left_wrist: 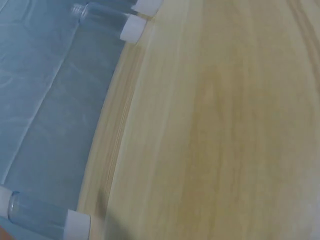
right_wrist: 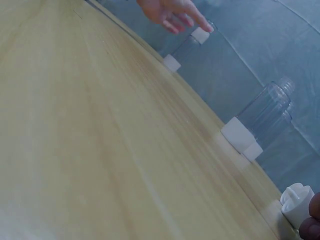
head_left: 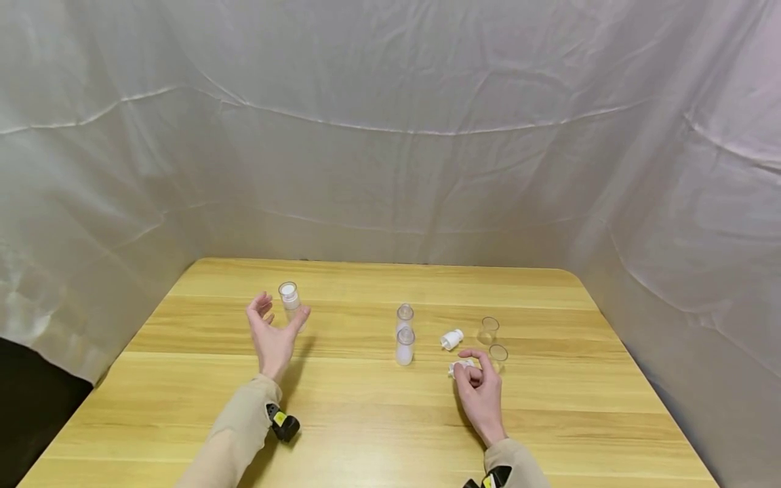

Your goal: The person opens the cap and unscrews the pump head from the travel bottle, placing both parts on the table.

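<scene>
At the table's left, a clear bottle [head_left: 289,296] with a white top and white base stands upright. My left hand [head_left: 276,339] is beside it, fingers and thumb spread in a loose C; the thumb is close to the bottle, and whether it touches cannot be told. To the right, my right hand [head_left: 482,396] holds a white pump head [right_wrist: 297,204] low at the tabletop between thumb and curled fingers, which partly hide it. Another white pump head [head_left: 452,339] lies on its side just beyond.
Two clear bottles [head_left: 405,347] with white bases and bare threaded necks stand mid-table, one behind the other. Two clear cylindrical covers [head_left: 488,330] stand right of the pump heads, one partly behind my right hand. A grey curtain [head_left: 390,176] surrounds the wooden table [head_left: 366,420].
</scene>
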The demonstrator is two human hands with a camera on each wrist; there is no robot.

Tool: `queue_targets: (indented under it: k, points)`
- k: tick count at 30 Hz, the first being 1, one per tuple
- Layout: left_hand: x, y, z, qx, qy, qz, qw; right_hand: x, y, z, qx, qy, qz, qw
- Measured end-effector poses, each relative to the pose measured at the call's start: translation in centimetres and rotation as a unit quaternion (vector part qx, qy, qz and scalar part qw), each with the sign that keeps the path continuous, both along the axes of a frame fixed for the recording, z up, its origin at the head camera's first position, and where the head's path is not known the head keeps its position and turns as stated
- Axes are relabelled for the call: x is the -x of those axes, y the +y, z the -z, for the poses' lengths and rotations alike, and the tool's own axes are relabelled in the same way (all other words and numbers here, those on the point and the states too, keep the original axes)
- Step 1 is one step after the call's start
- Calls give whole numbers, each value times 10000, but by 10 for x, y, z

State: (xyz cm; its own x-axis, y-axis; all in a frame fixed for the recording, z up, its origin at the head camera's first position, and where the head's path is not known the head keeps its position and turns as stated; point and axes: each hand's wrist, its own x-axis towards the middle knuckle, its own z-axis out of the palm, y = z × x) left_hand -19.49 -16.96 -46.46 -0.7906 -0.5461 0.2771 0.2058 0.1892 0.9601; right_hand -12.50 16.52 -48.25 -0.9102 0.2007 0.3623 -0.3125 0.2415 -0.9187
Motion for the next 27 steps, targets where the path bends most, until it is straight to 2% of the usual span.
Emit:
queue_targets:
  k: [5, 8, 14, 19, 27]
  points:
    - [1, -5, 2, -23, -762, 655, 9949, 1, -1, 1, 41, -64, 6, 10000]
    - [2, -7, 5, -73, -971, 852, 9916, 1, -1, 1, 36, -15, 1, 10000]
    - [7, -7, 12, -331, -929, 913, 9909, 1, -2, 2, -33, 197, 61, 9998]
    - [11, -7, 16, -436, -897, 869, 9912, 0, -3, 3, -49, 171, 99, 9998]
    - [17, -5, 19, -441, -1084, 857, 9894, 1, -2, 1, -53, 171, 143, 9997]
